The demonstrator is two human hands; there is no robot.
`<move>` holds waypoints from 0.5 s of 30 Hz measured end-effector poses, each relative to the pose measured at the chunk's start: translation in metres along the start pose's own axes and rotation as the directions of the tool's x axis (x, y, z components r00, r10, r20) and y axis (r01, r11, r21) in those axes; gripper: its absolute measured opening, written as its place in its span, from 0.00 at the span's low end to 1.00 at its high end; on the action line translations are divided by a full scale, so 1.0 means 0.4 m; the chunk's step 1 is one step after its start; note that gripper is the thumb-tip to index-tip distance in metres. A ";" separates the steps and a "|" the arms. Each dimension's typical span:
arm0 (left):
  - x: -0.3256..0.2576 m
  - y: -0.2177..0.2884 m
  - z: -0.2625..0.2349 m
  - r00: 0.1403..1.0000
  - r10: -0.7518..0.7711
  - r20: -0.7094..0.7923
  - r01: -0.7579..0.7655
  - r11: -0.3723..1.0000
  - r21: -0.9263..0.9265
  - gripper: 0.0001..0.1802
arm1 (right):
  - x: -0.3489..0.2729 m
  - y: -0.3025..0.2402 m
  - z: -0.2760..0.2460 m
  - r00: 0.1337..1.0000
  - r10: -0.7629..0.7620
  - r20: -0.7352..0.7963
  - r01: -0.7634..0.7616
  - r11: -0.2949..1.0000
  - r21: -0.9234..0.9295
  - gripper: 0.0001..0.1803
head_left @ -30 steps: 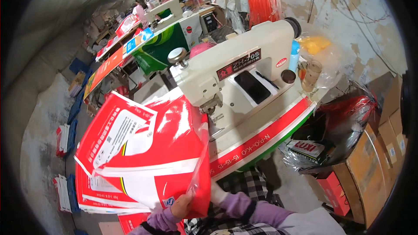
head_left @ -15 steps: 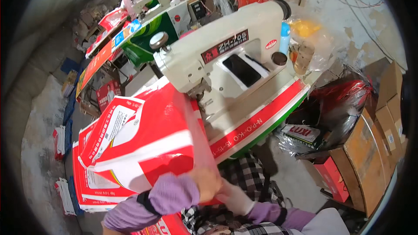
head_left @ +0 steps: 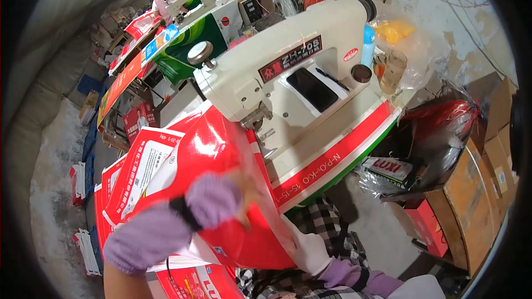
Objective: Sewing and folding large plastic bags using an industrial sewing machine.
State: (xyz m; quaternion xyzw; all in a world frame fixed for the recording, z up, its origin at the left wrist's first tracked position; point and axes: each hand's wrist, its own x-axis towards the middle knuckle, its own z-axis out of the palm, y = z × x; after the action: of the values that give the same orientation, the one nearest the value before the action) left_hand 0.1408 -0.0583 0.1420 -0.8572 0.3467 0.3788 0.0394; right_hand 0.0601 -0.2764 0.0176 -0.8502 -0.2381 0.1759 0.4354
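A red and white printed sack [head_left: 221, 149] lies on top of a stack of similar sacks, its far end next to the needle area of a cream sewing machine [head_left: 288, 61]. Over the sack's right part is my left hand [head_left: 246, 196], smeared by motion, so its fingers cannot be read. My right hand [head_left: 309, 252], in a white glove, grips the sack's near right edge, its fingertips hidden by the material. Purple sleeves with dark bands cover both forearms. Beneath my left forearm, another red printed sack [head_left: 202, 282] shows at the bottom.
On the machine bed lie a phone [head_left: 312, 89] and a pen [head_left: 331, 79]. A light blue bottle [head_left: 368, 47] and a jar [head_left: 393, 71] stand behind. Cardboard boxes [head_left: 463, 199] and plastic wrapping sit at right. Another machine table [head_left: 188, 50] and a person [head_left: 160, 4] are farther back.
My left hand has moved up and left from beside my right hand onto the sack. The sack's surface has shifted and bulges more beside the machine. My right hand has moved slightly right.
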 end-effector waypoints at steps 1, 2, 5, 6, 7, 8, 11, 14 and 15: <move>0.054 -0.139 -0.019 0.993 -0.098 0.058 0.098 0.995 0.000 0.25 | 0.029 0.035 0.008 0.999 0.014 -0.048 -0.015 1.000 -0.020 0.34; 0.073 -0.213 -0.058 0.975 -0.207 0.084 0.207 0.978 0.017 0.25 | 0.051 0.056 0.001 0.996 0.006 -0.090 -0.008 1.000 -0.021 0.34; 0.019 -0.213 -0.210 0.965 -0.248 -0.091 0.260 0.951 0.165 0.20 | 0.207 0.089 -0.052 0.985 0.008 -0.172 -0.027 0.994 -0.108 0.29; -0.118 -0.150 -0.229 0.926 -0.345 -0.150 0.369 0.911 0.184 0.17 | 0.268 0.063 -0.020 0.980 -0.128 -0.151 0.118 0.990 -0.071 0.29; -0.165 -0.072 -0.258 0.944 -0.286 -0.167 0.304 0.947 0.100 0.15 | 0.334 0.072 -0.025 0.982 -0.159 -0.101 0.136 0.971 -0.199 0.30; -0.201 0.010 -0.220 0.956 -0.227 -0.187 0.234 0.972 0.016 0.12 | 0.397 0.075 -0.034 0.982 -0.181 -0.045 0.157 0.934 -0.321 0.31; 0.100 0.258 0.240 0.936 -0.351 -0.020 0.343 0.924 -0.171 0.09 | 0.531 0.026 -0.020 0.998 -0.049 0.050 0.068 0.822 -0.565 0.35; 0.179 0.327 0.038 0.947 -0.030 -0.318 0.065 0.993 0.100 0.08 | 0.527 -0.028 -0.013 0.999 0.015 0.035 0.002 0.892 -0.452 0.34; 0.153 0.287 -0.028 0.949 0.007 -0.316 0.021 0.996 0.085 0.08 | 0.510 -0.047 -0.012 0.999 0.036 0.025 -0.024 0.917 -0.398 0.33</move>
State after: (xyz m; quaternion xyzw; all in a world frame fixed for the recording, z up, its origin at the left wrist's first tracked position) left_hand 0.1053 -0.1834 0.1310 -0.9055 0.3617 0.2209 0.0222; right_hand 0.2261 -0.1561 0.0169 -0.9215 -0.2627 0.1440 0.2471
